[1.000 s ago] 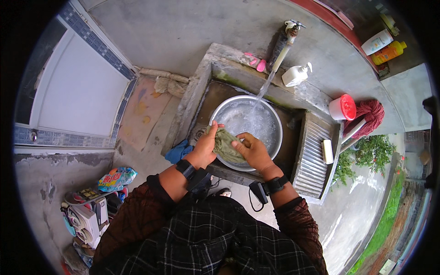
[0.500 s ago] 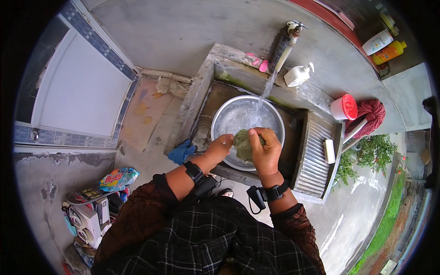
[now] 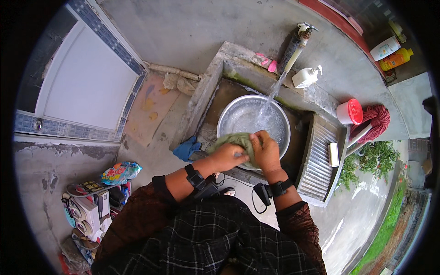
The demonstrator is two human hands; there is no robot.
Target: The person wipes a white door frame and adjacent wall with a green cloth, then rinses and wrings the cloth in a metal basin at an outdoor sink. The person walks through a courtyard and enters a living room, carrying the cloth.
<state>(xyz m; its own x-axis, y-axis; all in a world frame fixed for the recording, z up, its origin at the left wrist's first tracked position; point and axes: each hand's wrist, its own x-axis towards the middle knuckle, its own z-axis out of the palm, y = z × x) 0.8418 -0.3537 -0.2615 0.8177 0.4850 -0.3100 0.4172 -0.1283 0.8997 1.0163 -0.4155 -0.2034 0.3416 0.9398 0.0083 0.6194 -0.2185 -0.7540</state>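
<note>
A wet-looking olive-green cloth (image 3: 234, 139) is bunched between my two hands above the near rim of a round metal basin (image 3: 288, 129). My left hand (image 3: 227, 158) is closed on its near side, with part of the cloth draped over the knuckles. On the cloth's right end, my right hand (image 3: 266, 155) grips with thumb and fingers. Water (image 3: 276, 88) pours from the tap pipe (image 3: 293, 58) into the basin, stirring the water inside. The basin stands in a concrete sink (image 3: 208, 79).
A blue cloth (image 3: 187, 149) hangs at the sink's left front corner. Right of the basin is a ridged washboard slab (image 3: 317, 153) with a white bar (image 3: 333, 155). A white pump bottle (image 3: 305, 77), pink items (image 3: 272, 66), a red-lidded tub (image 3: 350, 111) and a red mop (image 3: 376, 123) stand around.
The cloth has gone from a compact wad to a looser bundle spread leftward over my left hand. My left hand has come in to grip it. The view has shifted slightly.
</note>
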